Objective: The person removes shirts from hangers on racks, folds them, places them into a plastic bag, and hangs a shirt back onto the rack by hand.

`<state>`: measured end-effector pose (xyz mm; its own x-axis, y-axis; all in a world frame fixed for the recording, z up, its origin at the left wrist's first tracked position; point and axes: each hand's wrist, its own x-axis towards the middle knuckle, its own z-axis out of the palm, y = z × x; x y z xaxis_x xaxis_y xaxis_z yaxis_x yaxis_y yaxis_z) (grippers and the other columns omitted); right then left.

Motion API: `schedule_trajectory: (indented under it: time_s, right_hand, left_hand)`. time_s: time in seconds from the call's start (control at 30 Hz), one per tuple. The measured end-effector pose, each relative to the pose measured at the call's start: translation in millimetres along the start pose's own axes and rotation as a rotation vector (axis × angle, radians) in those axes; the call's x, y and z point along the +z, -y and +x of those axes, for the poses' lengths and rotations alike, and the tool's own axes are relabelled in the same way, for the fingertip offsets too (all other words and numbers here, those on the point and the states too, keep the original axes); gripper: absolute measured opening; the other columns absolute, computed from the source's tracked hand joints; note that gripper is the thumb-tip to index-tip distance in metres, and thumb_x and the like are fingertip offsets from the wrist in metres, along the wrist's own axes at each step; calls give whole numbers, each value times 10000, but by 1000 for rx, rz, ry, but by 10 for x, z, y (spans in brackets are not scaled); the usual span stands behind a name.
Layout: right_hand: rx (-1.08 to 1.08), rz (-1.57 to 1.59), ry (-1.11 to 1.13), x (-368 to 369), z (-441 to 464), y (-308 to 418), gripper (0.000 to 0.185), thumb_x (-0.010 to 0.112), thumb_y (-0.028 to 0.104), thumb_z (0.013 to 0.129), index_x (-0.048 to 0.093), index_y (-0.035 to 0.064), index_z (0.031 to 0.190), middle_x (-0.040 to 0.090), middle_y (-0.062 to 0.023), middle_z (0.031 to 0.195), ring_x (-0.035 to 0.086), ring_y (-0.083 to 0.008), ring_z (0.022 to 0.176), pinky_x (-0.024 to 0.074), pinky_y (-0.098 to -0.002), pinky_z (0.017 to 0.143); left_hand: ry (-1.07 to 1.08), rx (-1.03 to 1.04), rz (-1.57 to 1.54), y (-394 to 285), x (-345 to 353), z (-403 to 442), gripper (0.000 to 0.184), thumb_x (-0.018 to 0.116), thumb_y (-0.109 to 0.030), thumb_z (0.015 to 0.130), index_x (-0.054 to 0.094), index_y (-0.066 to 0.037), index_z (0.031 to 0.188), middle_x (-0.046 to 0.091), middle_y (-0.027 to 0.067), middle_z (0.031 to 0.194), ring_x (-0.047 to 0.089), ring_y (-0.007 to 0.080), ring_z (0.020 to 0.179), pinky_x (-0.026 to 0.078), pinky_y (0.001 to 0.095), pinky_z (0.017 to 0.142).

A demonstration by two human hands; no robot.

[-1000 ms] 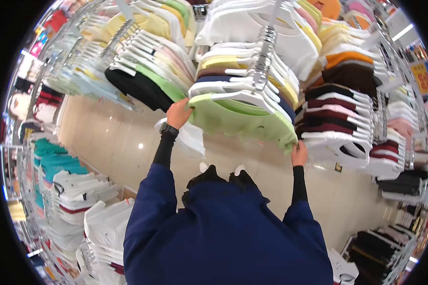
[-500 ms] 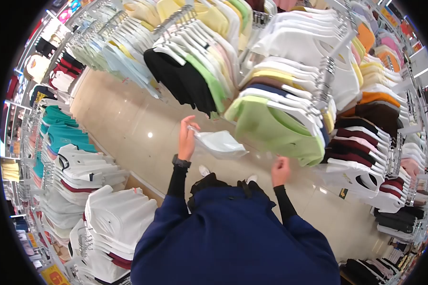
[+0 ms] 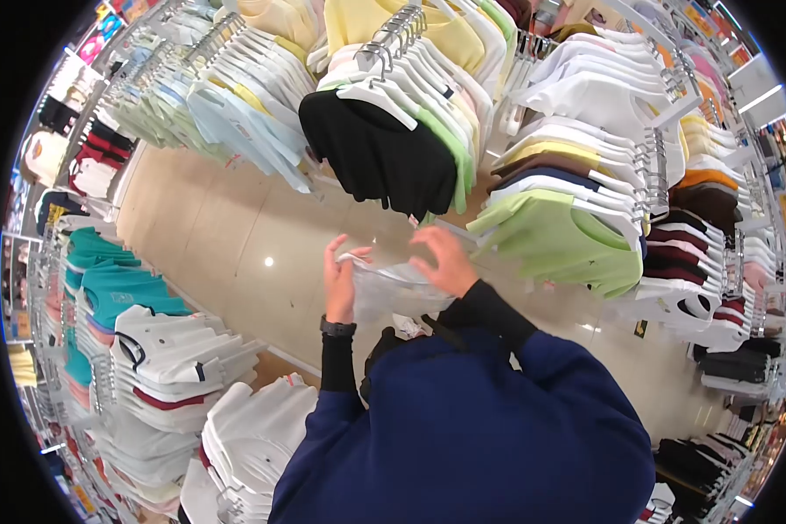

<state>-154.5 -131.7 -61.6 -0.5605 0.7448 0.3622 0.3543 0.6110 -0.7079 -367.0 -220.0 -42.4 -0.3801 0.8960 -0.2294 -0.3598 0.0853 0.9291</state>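
A translucent white plastic bag [image 3: 393, 290] hangs in front of my body, above the floor. My left hand [image 3: 341, 278], with a dark watch on the wrist, grips the bag's upper left edge. Beside the bag's upper right edge is my right hand [image 3: 445, 260], its thumb and fingers apart; no hold on the bag shows. Just beyond my hands a black top [image 3: 375, 155] hangs at the front of a rack. To the right, a light green top [image 3: 568, 237] hangs on a white hanger, touched by neither hand.
Racks of white tops [image 3: 258, 437] and teal tops [image 3: 127, 293] stand at the left. Pale blue tops [image 3: 244, 127] hang at the upper left. Dark red and black garments [image 3: 677, 258] hang at the right. Shiny beige floor [image 3: 210, 227] runs between the racks.
Both hands have let go of the light green top. My left hand holds up the bag, and my right hand has moved left to its edge. The view has shifted, bringing the black top nearer the middle.
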Motion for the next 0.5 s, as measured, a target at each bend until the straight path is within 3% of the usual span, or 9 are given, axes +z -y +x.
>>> schedule_trajectory:
  time_s: [0.17,0.3,0.4,0.5]
  right_hand:
    - [147,-307,-329,-241,714,-345,351,687,129,801,583,83,1133,548,-144,1239,511,-357,1178,416,-455,966]
    - [172,-336,-373,-347,1218,-429,450,665,119,828,532,67,1254,491,-175,1319,479,-388,1211,398,-468,1005]
    - [147,-327,-374,-296,1467,-483,474,663,119,832,514,55,1278,483,-179,1333,471,-392,1219,390,-471,1020]
    - [160,-341,-377,-247,1645,-486,501,664,117,831,497,54,1299,487,-173,1343,471,-387,1221,385,-467,1027]
  left_hand:
    - [-199,86,0,-84,-732,891,304,479,-78,938,533,-64,1237,604,34,833,539,99,764,423,242,651]
    - [-211,178,-89,-455,-826,1728,280,576,-132,909,564,-52,1177,583,-3,767,498,80,680,383,227,609]
    - [-316,455,359,-698,-466,2225,296,613,-95,863,549,-48,1149,592,11,774,560,123,710,450,257,672]
    - [-271,518,821,-975,-186,2504,417,669,-132,868,511,-39,1242,638,41,804,622,198,746,488,329,717]
